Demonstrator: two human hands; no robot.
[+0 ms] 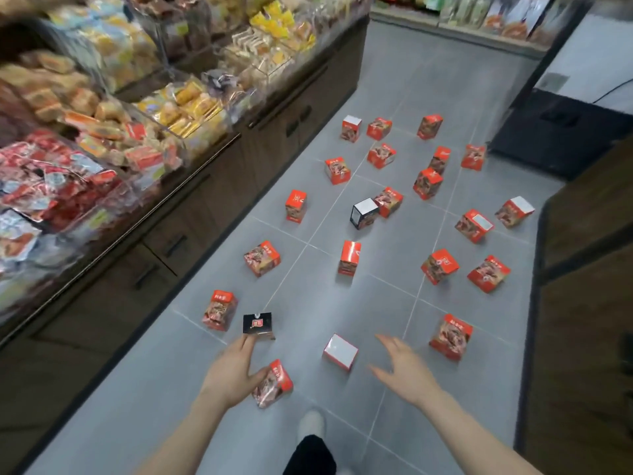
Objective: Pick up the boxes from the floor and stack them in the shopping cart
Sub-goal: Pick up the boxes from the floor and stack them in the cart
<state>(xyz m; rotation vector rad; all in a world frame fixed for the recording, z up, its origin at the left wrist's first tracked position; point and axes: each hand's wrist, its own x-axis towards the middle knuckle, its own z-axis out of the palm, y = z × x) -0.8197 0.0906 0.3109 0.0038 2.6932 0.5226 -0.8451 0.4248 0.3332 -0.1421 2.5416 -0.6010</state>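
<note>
While the left hand (233, 370) grips a red box (274, 383) between thumb and curled fingers, low over the floor's (342, 303) near edge, the right hand (404, 368) hangs beside it with fingers spread and holds nothing; a white-faced box (340, 351) lies on the floor between the hands, a black box (257, 324) just past the left fingertips; some twenty more red boxes lie scattered across the grey tiles toward the far end; snack shelves (120, 114) run along the floor's left edge; a dark counter (589, 269) borders the right; no cart in view.
</note>
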